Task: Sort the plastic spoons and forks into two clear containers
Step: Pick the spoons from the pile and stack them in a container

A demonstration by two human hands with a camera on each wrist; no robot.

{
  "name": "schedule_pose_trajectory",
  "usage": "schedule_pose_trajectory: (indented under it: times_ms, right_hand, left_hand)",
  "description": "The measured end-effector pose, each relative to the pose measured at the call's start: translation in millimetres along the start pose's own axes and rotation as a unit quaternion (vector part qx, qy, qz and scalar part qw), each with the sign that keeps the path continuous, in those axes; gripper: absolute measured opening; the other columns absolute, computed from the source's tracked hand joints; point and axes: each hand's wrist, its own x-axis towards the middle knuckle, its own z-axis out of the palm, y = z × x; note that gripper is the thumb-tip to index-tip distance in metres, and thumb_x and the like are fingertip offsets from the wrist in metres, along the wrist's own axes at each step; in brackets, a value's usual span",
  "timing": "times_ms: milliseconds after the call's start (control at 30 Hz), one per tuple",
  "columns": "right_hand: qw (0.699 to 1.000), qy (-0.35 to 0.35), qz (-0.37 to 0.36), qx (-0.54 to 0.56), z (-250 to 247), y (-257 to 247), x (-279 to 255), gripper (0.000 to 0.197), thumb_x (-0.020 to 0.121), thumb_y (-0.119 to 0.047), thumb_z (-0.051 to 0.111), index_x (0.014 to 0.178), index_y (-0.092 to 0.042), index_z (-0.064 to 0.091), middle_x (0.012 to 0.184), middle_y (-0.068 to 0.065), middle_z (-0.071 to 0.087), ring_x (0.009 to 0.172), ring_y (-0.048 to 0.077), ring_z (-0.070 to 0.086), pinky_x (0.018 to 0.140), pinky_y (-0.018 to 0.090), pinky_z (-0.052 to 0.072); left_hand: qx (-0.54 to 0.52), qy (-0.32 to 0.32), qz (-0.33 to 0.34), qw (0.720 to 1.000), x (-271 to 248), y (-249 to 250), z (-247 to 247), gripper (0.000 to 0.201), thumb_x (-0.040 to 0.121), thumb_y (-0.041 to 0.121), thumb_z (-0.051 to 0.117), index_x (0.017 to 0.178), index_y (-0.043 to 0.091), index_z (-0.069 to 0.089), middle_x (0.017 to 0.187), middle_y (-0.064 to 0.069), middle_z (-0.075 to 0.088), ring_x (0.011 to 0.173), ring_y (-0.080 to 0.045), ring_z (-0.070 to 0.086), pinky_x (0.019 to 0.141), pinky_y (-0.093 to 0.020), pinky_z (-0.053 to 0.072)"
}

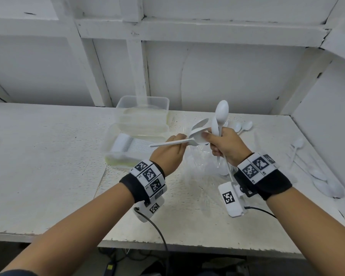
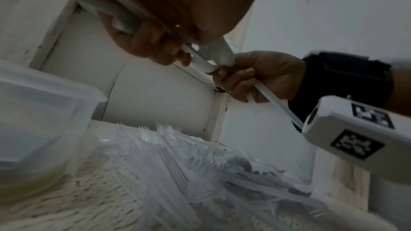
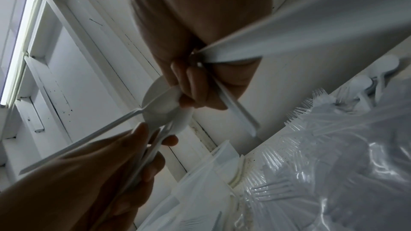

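Both hands are raised over the table. My left hand (image 1: 178,144) grips white plastic spoons (image 1: 197,136) by the necks, handles pointing left. My right hand (image 1: 217,141) grips a bunch of spoons (image 1: 221,111) upright, and its thumb touches the bowls held by the left hand. From the left wrist view, the left hand (image 2: 160,48) curls round the handles and meets the right hand (image 2: 251,78). In the right wrist view the spoon bowls (image 3: 162,106) sit between both hands. Two clear containers stand behind: the far one (image 1: 161,104) looks empty, while the near one (image 1: 108,144) holds stacked white cutlery.
A heap of clear plastic forks (image 1: 197,168) in a transparent bag lies under the hands, its fork heap (image 2: 173,155) also showing below the left wrist. Loose white spoons (image 1: 327,186) lie along the right wall, more spoons (image 1: 245,126) behind. White walls enclose the table's back and right.
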Motion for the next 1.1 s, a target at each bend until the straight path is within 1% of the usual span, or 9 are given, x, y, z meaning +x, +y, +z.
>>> schedule_pose_trajectory:
  times_ms: [100,200,333,433,500,667,767,867,1100]
  right_hand:
    - [0.999,0.019,-0.024,-0.030,0.1,1.9,-3.0,0.010,0.092,-0.014,0.056,0.090,-0.004,0.057,0.059,0.002,0.040,0.045,0.007,0.037,0.042,0.017,0.035]
    - [0.996,0.034,-0.054,-0.060,0.2,2.6,-6.5,0.011,0.093,-0.019,0.055,0.086,-0.011,0.059,0.060,0.002,0.044,0.051,0.010,0.040,0.048,0.020,0.038]
    - [0.991,0.039,-0.080,-0.100,-4.3,-0.6,-8.2,0.011,0.094,-0.018,0.053,0.090,-0.009,0.059,0.059,0.003,0.050,0.047,0.004,0.046,0.048,0.016,0.041]
    - [0.992,0.024,-0.084,-0.094,-13.5,-4.4,-9.6,0.011,0.093,-0.013,0.054,0.096,-0.003,0.060,0.060,0.002,0.051,0.044,-0.001,0.050,0.046,0.013,0.042]
    - [0.992,0.020,-0.092,-0.086,-22.4,-6.8,-11.0,0.008,0.092,-0.011,0.055,0.094,-0.006,0.061,0.062,0.002,0.052,0.046,-0.001,0.050,0.048,0.013,0.042]
    - [0.988,0.002,-0.115,-0.108,-35.6,-15.6,-16.4,0.008,0.092,-0.012,0.056,0.094,-0.007,0.063,0.070,0.002,0.057,0.049,0.000,0.053,0.050,0.012,0.045]
    - [0.979,-0.027,-0.125,-0.157,-31.2,-17.5,-18.0,0.009,0.092,-0.015,0.056,0.096,-0.011,0.062,0.074,-0.001,0.059,0.052,-0.001,0.056,0.053,0.013,0.047]
    - [0.972,-0.042,-0.124,-0.193,-25.9,-14.6,-17.6,0.006,0.092,-0.018,0.055,0.092,-0.020,0.060,0.078,-0.001,0.061,0.056,0.002,0.058,0.059,0.019,0.049]
    - [0.968,-0.033,-0.137,-0.209,-23.3,-12.8,-19.7,0.007,0.093,-0.015,0.054,0.099,-0.018,0.053,0.076,-0.005,0.055,0.060,0.008,0.054,0.061,0.018,0.044]
  left_hand:
    - [-0.128,-0.020,-0.043,0.991,1.8,2.9,-1.5,0.022,0.101,0.024,0.033,0.104,0.013,0.052,0.082,-0.001,0.052,0.068,-0.015,0.048,0.056,-0.022,0.035]
    - [-0.271,-0.035,-0.092,0.958,0.0,5.9,-2.7,0.020,0.100,0.022,0.037,0.091,0.014,0.052,0.066,0.001,0.049,0.043,-0.002,0.043,0.040,-0.013,0.033]
    - [-0.358,-0.049,-0.147,0.921,0.0,3.5,-3.2,0.038,0.099,0.034,0.040,0.075,0.010,0.057,0.063,-0.002,0.056,0.046,-0.010,0.049,0.043,-0.021,0.039]
    - [-0.441,-0.060,-0.195,0.874,-3.0,2.1,-6.3,0.037,0.099,0.029,0.042,0.075,0.007,0.059,0.065,-0.006,0.058,0.052,-0.015,0.054,0.047,-0.024,0.045]
    - [-0.466,-0.054,-0.195,0.862,-4.8,-1.0,-8.3,0.035,0.099,0.027,0.042,0.078,0.005,0.059,0.063,-0.007,0.054,0.050,-0.016,0.052,0.045,-0.023,0.044]
    - [-0.416,-0.067,-0.158,0.893,-10.5,-2.5,-9.6,0.025,0.100,0.021,0.040,0.078,0.013,0.050,0.057,-0.001,0.045,0.042,-0.009,0.036,0.039,-0.017,0.029]
    - [-0.345,-0.091,-0.132,0.925,-14.5,2.4,-7.5,0.020,0.097,0.004,0.040,0.084,0.012,0.054,0.058,-0.003,0.047,0.046,-0.013,0.039,0.042,-0.019,0.034]
    - [-0.368,-0.126,-0.130,0.912,-16.8,6.1,-5.3,0.018,0.096,0.006,0.044,0.084,0.014,0.054,0.066,-0.008,0.050,0.053,-0.019,0.045,0.051,-0.025,0.040]
    - [-0.371,-0.158,-0.106,0.909,-22.9,13.2,-8.7,0.012,0.097,0.012,0.043,0.098,0.007,0.053,0.065,-0.004,0.055,0.046,-0.013,0.047,0.043,-0.021,0.040]
